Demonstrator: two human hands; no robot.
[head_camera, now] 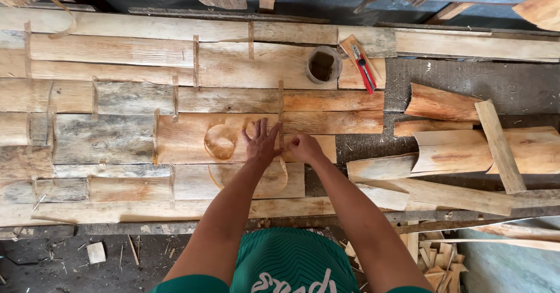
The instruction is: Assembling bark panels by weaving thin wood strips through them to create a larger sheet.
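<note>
My left hand (pixel 261 142) lies flat with fingers spread on a thin wood veneer sheet (pixel 192 138) laid among several others on the bench. My right hand (pixel 303 148) is beside it, fingers closed, pinching a narrow tape strip (pixel 280 103) that runs along the seam between two sheets. Similar strips (pixel 195 60) join other seams. A curled veneer loop (pixel 220 141) rests just left of my left hand.
A small round pot of dark glue (pixel 323 65) stands at the back, with a red utility knife (pixel 364 67) beside it. Loose curved veneer pieces (pixel 461 153) are piled at the right. Scraps (pixel 437 264) litter the floor below the bench edge.
</note>
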